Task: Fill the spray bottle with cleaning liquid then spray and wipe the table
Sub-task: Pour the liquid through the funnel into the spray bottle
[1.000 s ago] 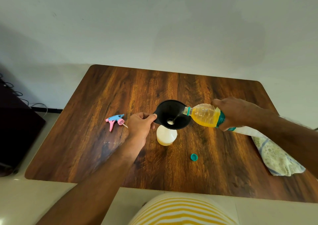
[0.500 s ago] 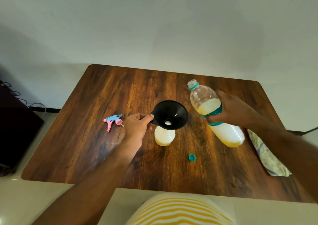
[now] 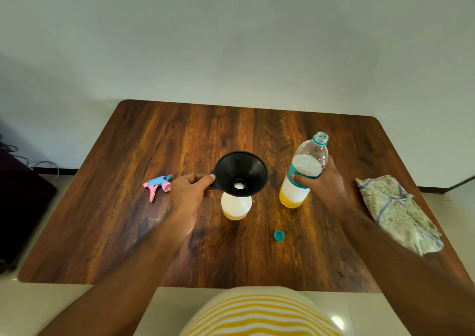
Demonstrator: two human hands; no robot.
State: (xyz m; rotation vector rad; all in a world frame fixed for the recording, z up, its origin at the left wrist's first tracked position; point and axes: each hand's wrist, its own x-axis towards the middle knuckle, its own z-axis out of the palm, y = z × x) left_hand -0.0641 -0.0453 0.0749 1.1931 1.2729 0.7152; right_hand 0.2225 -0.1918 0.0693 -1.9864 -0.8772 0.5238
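Currently your left hand (image 3: 189, 190) pinches the black plastic funnel (image 3: 240, 173) seated in the white spray bottle (image 3: 236, 207) mid-counter (image 3: 154, 245); your right hand (image 3: 322, 181) wraps the uncapped clear bottle (image 3: 303, 173). Light, top-heavy: grip its body.

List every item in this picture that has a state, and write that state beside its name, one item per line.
Spray bottle: upright, headless, funnel in its neck.
Black funnel: seated in the bottle, handle pinched by the left hand.
Liquid bottle: upright, uncapped, partly full, gripped by the right hand.
Teal cap: off, on the table.
Spray head: detached, lying flat.
Cloth: folded, unused.
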